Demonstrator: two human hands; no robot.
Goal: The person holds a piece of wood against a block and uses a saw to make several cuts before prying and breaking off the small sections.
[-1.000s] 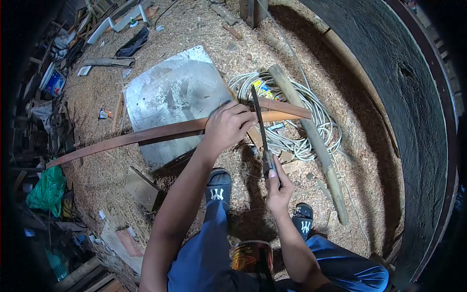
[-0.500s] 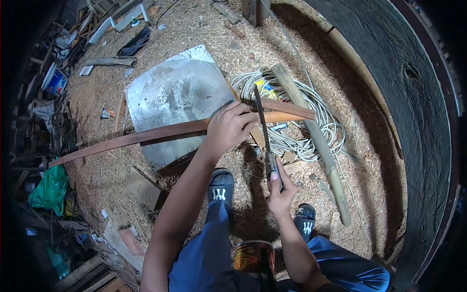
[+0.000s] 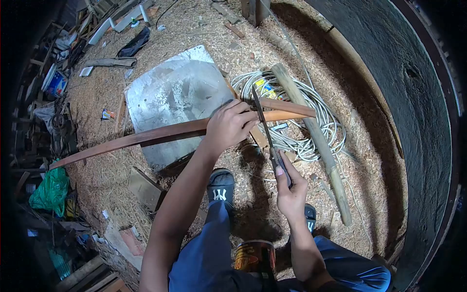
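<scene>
My left hand (image 3: 229,125) is wrapped over a long, slightly curved reddish-brown wooden strip (image 3: 146,137), holding it across the metal sheet. In my right hand (image 3: 292,192) is the handle end of a long, narrow tool with a dark blade (image 3: 260,109), seen nearly edge-on; I cannot tell its exact kind. The blade crosses the strip just right of my left fingers. Beyond the blade, the strip's end shows paler orange wood. A shorter brown wooden piece (image 3: 287,107) lies alongside that end, close to a rounded wooden pole (image 3: 318,141).
A coil of grey cable (image 3: 335,131) lies under the pole. The scuffed metal sheet (image 3: 180,87) rests on ground strewn with wood shavings. Between my legs stands a tin can (image 3: 255,255). A green plastic bag (image 3: 50,193) and clutter line the left; a curved dark wall (image 3: 413,121) rises right.
My right hand has shifted right and slightly down, tilting the blade, whose tip is a little further left. My left hand and the wooden strip stay nearly in place.
</scene>
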